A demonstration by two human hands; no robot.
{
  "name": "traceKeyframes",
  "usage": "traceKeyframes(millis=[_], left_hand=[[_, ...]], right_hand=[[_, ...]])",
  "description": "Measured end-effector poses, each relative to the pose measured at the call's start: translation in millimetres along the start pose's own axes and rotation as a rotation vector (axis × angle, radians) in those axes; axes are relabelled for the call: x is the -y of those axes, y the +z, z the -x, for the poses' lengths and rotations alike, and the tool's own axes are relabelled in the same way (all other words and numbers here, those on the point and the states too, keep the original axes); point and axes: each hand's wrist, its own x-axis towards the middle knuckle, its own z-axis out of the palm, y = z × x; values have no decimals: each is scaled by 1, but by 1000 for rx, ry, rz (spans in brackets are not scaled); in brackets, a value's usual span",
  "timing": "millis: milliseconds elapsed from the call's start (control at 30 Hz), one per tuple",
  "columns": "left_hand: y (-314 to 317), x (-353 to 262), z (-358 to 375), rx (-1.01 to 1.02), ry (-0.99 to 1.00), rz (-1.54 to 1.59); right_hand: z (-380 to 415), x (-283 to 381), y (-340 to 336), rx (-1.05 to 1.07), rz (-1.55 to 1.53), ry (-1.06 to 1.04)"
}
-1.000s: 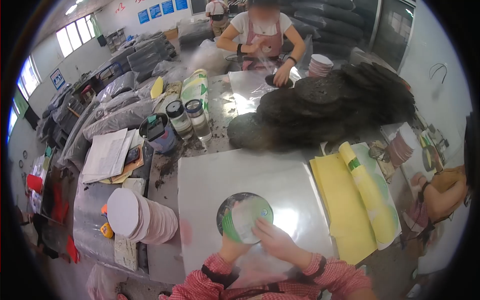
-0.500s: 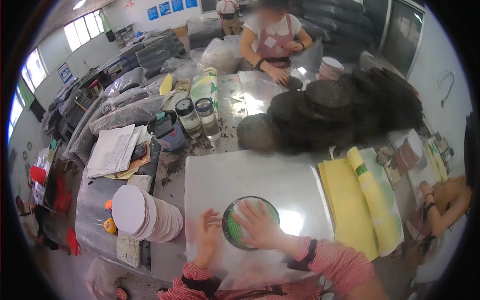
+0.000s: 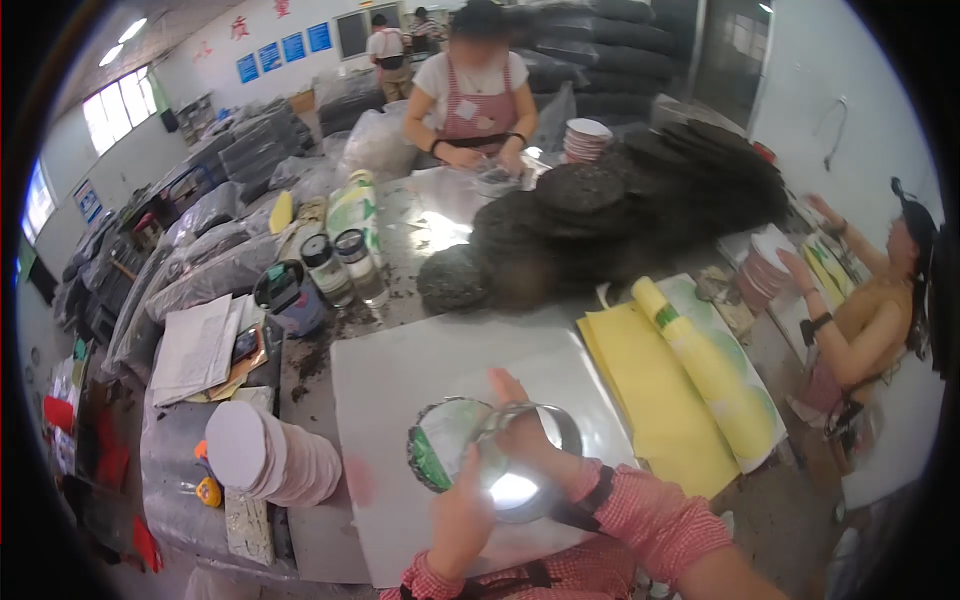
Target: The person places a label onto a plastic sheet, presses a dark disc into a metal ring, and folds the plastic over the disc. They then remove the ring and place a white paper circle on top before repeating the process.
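A shiny metal ring point(image 3: 572, 428) is tilted over the metal sheet point(image 3: 380, 375), with a bright reflection on its near side. My right hand point(image 3: 535, 440) grips it at the upper part, fingers pointing forward and slightly blurred. My left hand point(image 3: 462, 515) is closed at the ring's left edge, its thumb side up against it. Just left of the ring, partly covered by it and my hands, a dark round cake with a green and white label point(image 3: 430, 455) lies on the sheet under clear film.
Left stands a stack of white paper discs point(image 3: 270, 450); behind it are papers point(image 3: 195, 345) and two jars point(image 3: 360, 268). Dark round cakes point(image 3: 580, 215) are piled at the back. Yellow sheets point(image 3: 640, 370) lie right. Co-workers sit across point(image 3: 470, 105) and at right point(image 3: 860, 330).
My right hand has left its flat position on the labelled cake and now holds a metal ring to the right of it. My left hand has come in to the ring. The view has shifted.
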Motion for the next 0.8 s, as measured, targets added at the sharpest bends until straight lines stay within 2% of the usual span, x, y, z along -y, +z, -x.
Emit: traceKeyframes(millis=[67, 133, 167, 200, 233, 267, 300, 333, 367, 400, 433, 467, 500, 567, 600, 667, 733, 800], left_hand=[[1, -2, 14, 12, 16, 8], [6, -2, 15, 28, -42, -7], [12, 2, 16, -73, 9, 62], [13, 6, 18, -64, 13, 64], [13, 13, 17, -20, -182, 97], [12, 21, 16, 20, -378, 130], [14, 34, 19, 45, -400, 193], [18, 50, 26, 50, -391, 193], [23, 67, 33, 40, -418, 248], [25, 79, 36, 31, -445, 306], [24, 84, 37, 34, -434, 310], [21, 87, 39, 57, -331, 270], [21, 87, 39, 78, -233, 229], [26, 86, 40, 102, -235, 228], [26, 84, 43, 133, -233, 218], [28, 79, 43, 162, -249, 212], [28, 74, 41, 164, -266, 204], [21, 70, 45, 75, -204, 172]], right_hand=[[13, 6, -10, 776, -147, 490], [79, -12, 68, 526, -521, 155], [49, 47, -14, 537, -648, 278], [53, 52, -38, 314, -475, 270], [60, 46, -58, 95, -297, 254], [72, 33, -82, -70, -234, 384], [91, 18, -102, -200, -159, 442], [106, 10, -130, -249, 201, 352], [153, -29, -138, -109, 518, 245], [170, -17, -160, -116, 485, 388], [203, -26, -172, 61, 638, 420], [219, -31, -179, 55, 647, 418], [233, -37, -184, 152, 719, 472], [233, -49, -194, 283, 801, 613], [225, -67, -196, 284, 796, 629], [203, -110, -196, 63, 861, 732], [175, -127, -199, -39, 852, 793], [140, -116, -229, -97, 788, 716]])
